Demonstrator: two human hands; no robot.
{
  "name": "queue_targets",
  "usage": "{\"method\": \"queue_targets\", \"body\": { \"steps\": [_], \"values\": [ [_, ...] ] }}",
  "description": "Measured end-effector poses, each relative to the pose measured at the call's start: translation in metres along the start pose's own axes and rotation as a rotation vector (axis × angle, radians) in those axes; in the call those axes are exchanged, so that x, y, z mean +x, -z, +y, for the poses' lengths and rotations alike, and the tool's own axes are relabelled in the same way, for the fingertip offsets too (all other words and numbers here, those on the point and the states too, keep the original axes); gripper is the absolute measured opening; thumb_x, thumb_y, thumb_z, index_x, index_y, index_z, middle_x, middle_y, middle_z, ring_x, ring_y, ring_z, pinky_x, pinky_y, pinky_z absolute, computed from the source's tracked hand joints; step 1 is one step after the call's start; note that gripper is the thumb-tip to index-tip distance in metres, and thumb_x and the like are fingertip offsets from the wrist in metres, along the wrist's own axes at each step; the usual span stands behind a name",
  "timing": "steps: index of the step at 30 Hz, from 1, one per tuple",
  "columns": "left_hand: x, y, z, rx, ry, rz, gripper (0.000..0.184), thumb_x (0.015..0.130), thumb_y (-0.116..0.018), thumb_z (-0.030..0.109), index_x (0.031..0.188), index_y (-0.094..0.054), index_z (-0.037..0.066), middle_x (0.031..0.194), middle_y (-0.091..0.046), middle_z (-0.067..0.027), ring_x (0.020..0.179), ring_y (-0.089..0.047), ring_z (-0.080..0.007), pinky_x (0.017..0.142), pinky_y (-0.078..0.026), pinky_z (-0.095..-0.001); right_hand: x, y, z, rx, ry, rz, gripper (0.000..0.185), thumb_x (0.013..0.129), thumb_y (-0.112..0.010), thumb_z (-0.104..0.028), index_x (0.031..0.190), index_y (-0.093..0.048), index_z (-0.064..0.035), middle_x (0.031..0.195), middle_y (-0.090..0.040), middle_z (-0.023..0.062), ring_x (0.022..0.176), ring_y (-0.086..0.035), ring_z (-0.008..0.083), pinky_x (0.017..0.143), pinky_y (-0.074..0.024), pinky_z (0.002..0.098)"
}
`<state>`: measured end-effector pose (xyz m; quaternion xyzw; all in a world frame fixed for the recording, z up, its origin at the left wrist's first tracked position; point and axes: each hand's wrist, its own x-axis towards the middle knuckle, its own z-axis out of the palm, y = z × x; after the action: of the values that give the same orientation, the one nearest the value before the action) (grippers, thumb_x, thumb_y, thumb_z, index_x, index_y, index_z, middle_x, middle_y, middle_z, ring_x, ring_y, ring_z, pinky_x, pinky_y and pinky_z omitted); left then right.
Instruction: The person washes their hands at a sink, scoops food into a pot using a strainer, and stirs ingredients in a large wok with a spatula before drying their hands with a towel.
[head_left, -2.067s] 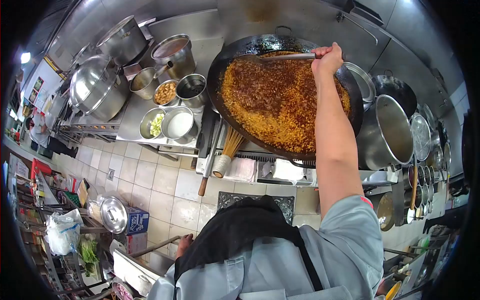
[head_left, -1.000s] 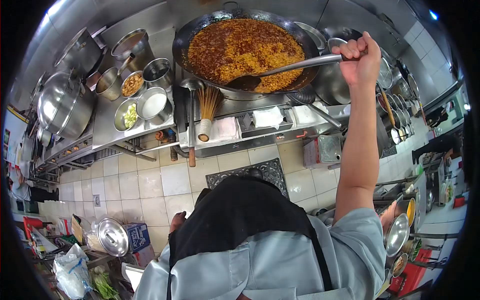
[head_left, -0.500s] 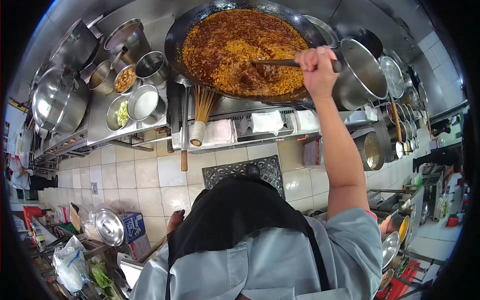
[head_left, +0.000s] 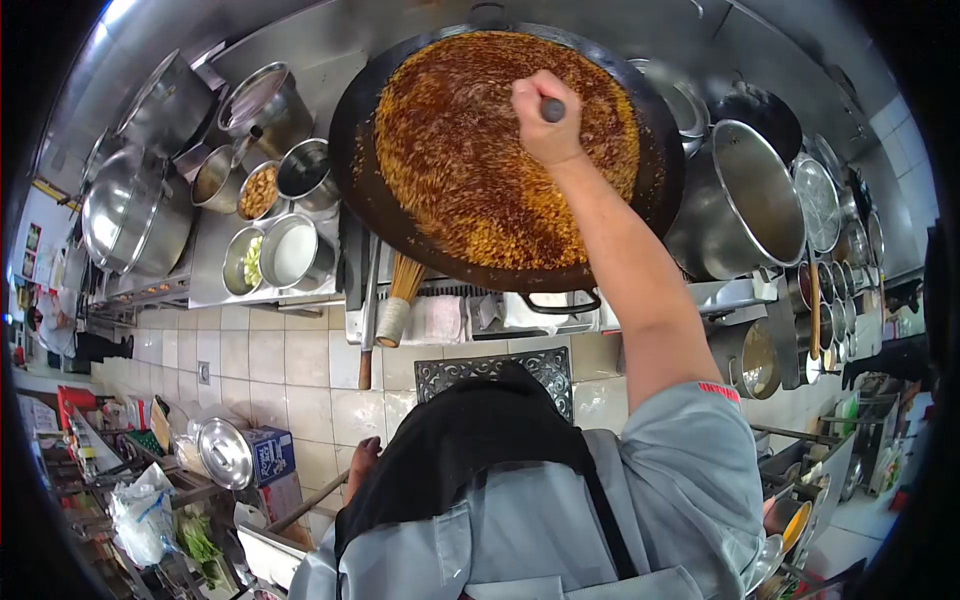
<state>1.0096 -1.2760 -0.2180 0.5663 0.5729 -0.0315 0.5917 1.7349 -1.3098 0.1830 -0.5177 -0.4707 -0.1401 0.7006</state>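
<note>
My right hand [head_left: 549, 118] is closed round a dark, round-ended handle [head_left: 552, 109]. It is over a very large dark wok [head_left: 352, 150]. The tool's working end is hidden beneath my hand and the mixture, so its kind does not show. Filling much of the wok is an oily red-brown mixture [head_left: 450, 110] with yellow chopped bits, smeared by motion. My left hand [head_left: 366, 458] hangs low beside the black apron [head_left: 470, 430], away from the wok. Only part of it shows, and its fingers are too small and dark to read.
Left of the wok stand several steel pots, including one of white contents [head_left: 290, 250] and one of pale green pieces [head_left: 250, 262]. A bamboo brush [head_left: 397, 305] leans at the wok's front. A deep steel pot [head_left: 735, 210] stands to the right. A patterned mat [head_left: 430, 375] lies below.
My right hand has swept left across the wok with the handle, which now stands more upright. The view has shifted, bringing the wok's front handle into sight. My left hand stays low.
</note>
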Motion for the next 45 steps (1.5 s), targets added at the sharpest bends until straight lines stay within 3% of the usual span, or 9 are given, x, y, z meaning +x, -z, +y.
{"method": "queue_targets", "body": {
  "steps": [19,25,27,28,31,34,40,43,45],
  "values": [
    [-0.002,0.048,-0.034,0.47,-0.058,-0.119,0.054,0.099,-0.06,0.039,0.124,-0.063,-0.009,0.111,-0.072,-0.0211,0.101,-0.069,-0.0289,0.088,-0.053,-0.0415,0.036,0.141,-0.079,-0.003,-0.133,0.145,0.029,0.099,-0.063,-0.011,0.072,-0.054,-0.004,0.063,-0.052,0.001,0.061,-0.05,0.0106,0.057,-0.043,0.03],
    [0.023,0.066,-0.044,0.923,-0.511,-0.217,0.053,0.099,-0.06,0.039,0.122,-0.064,-0.009,0.109,-0.073,-0.0207,0.099,-0.069,-0.0287,0.088,-0.053,-0.0414,0.001,0.185,-0.18,0.064,-0.131,0.308,0.032,0.102,-0.056,-0.011,0.071,-0.047,-0.0055,0.059,-0.047,0.0035,0.056,-0.048,0.0151,0.063,-0.0508,0.0364],
    [0.031,0.072,-0.042,0.843,-0.488,-0.209,0.052,0.099,-0.06,0.038,0.121,-0.064,-0.009,0.108,-0.073,-0.0206,0.098,-0.069,-0.0286,0.087,-0.053,-0.0413,-0.012,0.189,-0.21,-0.013,-0.137,0.354,0.034,0.102,-0.054,-0.013,0.07,-0.045,-0.0068,0.058,-0.044,0.0038,0.054,-0.045,0.0164,0.065,-0.0515,0.0386],
    [0.033,0.064,-0.044,0.026,0.012,-0.122,0.039,0.095,-0.062,0.034,0.11,-0.066,-0.002,0.097,-0.071,-0.0187,0.089,-0.068,-0.0273,0.08,-0.052,-0.0433,-0.019,0.192,-0.223,0.038,-0.146,0.359,0.034,0.101,-0.055,-0.013,0.07,-0.044,-0.0071,0.058,-0.044,0.0043,0.053,-0.045,0.017,0.065,-0.0511,0.0393],
    [0.072,0.079,-0.052,1.003,-0.568,-0.221,0.03,0.092,-0.064,0.031,0.103,-0.065,0.003,0.089,-0.067,-0.0194,0.083,-0.066,-0.0245,0.072,-0.051,-0.0451,-0.036,0.194,-0.266,0.084,-0.188,0.359,0.034,0.102,-0.053,-0.017,0.071,-0.043,-0.0084,0.058,-0.041,0.004,0.056,-0.043,0.0183,0.069,-0.0491,0.0439],
    [0.083,0.078,-0.055,0.343,-0.026,-0.239,0.028,0.09,-0.065,0.031,0.1,-0.064,0.005,0.088,-0.067,-0.0214,0.081,-0.066,-0.0279,0.069,-0.049,-0.0471,-0.043,0.187,-0.306,0.13,-0.209,0.371,0.034,0.102,-0.053,-0.018,0.07,-0.042,-0.0085,0.057,-0.041,0.0051,0.055,-0.041,0.0196,0.068,-0.0478,0.045],
    [0.065,0.079,-0.074,0.853,-0.587,-0.158,0.039,0.095,-0.062,0.042,0.095,-0.07,0.003,0.09,-0.072,-0.0187,0.089,-0.069,-0.0323,0.083,-0.051,-0.0463,-0.04,0.175,-0.362,0.21,-0.266,0.253,0.036,0.103,-0.05,-0.024,0.071,-0.04,-0.011,0.056,-0.037,0.0038,0.055,-0.037,0.0183,0.068,-0.0426,0.043],
    [0.045,0.08,-0.06,0.519,0.039,-0.173,0.044,0.097,-0.06,0.045,0.105,-0.074,0.004,0.101,-0.075,-0.0196,0.098,-0.07,-0.0318,0.089,-0.05,-0.0442,-0.034,0.162,-0.373,0.227,-0.297,0.108,0.038,0.103,-0.05,-0.026,0.069,-0.04,-0.0112,0.056,-0.037,0.0034,0.055,-0.037,0.018,0.069,-0.0436,0.0431],
    [0.044,0.082,-0.066,0.493,0.019,-0.175,0.043,0.098,-0.057,0.042,0.113,-0.074,0.006,0.109,-0.075,-0.0202,0.102,-0.069,-0.0322,0.089,-0.05,-0.0443,-0.034,0.15,-0.366,0.243,-0.327,0.066,0.039,0.103,-0.05,-0.026,0.069,-0.041,-0.0111,0.055,-0.037,0.0029,0.054,-0.038,0.0176,0.068,-0.0444,0.0428]
  ]
}}
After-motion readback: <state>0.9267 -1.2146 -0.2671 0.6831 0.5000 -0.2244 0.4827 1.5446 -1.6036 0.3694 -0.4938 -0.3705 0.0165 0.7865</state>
